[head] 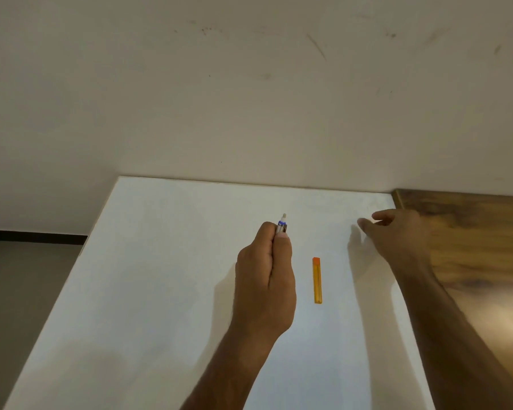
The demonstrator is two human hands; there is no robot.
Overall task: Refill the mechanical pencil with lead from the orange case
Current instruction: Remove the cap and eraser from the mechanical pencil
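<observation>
Orange case (317, 280): flat on worktop (160, 291), long axis pointing away, between the hands.
Left hand (264, 279): mechanical pencil (282, 224) gripped; nearer the case.
Right hand (397, 235): loosely spread, nothing held.

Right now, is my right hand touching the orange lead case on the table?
Apart. The head view shows the right hand hovering beyond and to the right of the orange case, with bare white table between them.

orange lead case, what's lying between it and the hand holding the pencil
Nothing. In the head view only a bare strip of white table separates the orange lead case from the left hand gripping the mechanical pencil.
</observation>
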